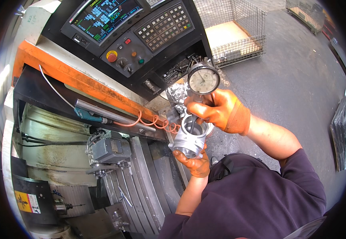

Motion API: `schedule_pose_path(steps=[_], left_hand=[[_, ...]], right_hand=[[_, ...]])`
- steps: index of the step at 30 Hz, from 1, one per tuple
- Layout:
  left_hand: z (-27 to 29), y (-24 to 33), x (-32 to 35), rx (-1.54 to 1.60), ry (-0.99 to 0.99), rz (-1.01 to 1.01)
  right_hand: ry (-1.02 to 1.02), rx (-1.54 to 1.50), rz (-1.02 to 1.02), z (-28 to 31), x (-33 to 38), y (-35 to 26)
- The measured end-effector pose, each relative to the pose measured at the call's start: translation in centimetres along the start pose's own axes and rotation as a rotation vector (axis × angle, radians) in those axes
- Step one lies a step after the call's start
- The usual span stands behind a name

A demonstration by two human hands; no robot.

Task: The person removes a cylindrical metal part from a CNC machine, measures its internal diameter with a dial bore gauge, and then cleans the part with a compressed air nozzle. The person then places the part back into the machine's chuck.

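Far left, low on the machine: a small rectangular warning label (28, 202), yellow and red on white, its print too small to make out. Above it runs the orange-painted steel sill (73, 73) of the machine enclosure, with a blue-handled air gun and coiled orange hose (101, 116) lying along its edge. Top centre, the black control console (133, 36): a lit screen, a grey keypad, a red round stop button on a yellow base.

Centre: left hand (195, 161), orange-gloved, cups the silver machined aluminium cylinder part (191, 137) from beneath, held over the machine's edge. Right hand (217, 109), also gloved, is clenched around the stem of a round white-faced dial bore gauge (203, 79); the stem drops into the part's bore, its tip hidden inside.

Upper right: wire mesh crate (236, 36) on concrete floor. Far right, a dark plastic-wrapped bundle (342, 135), cut off by the rim.
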State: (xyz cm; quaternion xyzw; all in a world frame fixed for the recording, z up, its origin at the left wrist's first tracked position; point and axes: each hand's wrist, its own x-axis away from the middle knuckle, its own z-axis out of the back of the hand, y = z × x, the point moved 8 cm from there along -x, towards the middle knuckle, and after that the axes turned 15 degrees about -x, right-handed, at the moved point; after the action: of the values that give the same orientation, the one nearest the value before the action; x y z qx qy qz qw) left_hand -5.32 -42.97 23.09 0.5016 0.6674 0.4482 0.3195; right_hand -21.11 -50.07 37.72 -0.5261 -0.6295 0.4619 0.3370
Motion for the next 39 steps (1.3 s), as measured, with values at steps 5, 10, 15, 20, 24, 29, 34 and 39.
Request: schedule_pose_path(steps=[5,10,15,20,24,29,34,39], left_hand=[[0.5,-0.3,-0.1,-0.026,0.015,-0.027],[0.0,0.1,-0.4,0.003,0.029,-0.021],[0.2,-0.2,-0.5,0.012,0.026,-0.020],[0.3,-0.1,-0.6,-0.049,0.023,-0.040],[0.8,-0.1,-0.7,0.102,-0.005,-0.010],[6.0,-2.1,-0.2,-0.765,0.083,-0.831],[8.2,0.3,-2.6,-0.508,0.016,-0.608],[10.3,2.2,-5.6,0.131,0.029,-0.125]], right_hand=[[0.007,-0.007,-0.013,0.0,0.0,0.1],[-0.012,0.015,0.047,-0.1,0.0,0.2],[0.003,0.029,0.041,0.0,-0.1,0.1],[0.000,0.022,0.004,0.0,-0.3,0.3],[-0.044,0.041,0.043,-0.9,-0.4,0.2],[-0.140,0.030,-0.012,-0.3,-1.5,5.9],[-0.302,-0.089,-0.055,-4.4,-3.4,5.9],[-0.280,-0.086,0.016,-8.1,-6.2,-0.7]])
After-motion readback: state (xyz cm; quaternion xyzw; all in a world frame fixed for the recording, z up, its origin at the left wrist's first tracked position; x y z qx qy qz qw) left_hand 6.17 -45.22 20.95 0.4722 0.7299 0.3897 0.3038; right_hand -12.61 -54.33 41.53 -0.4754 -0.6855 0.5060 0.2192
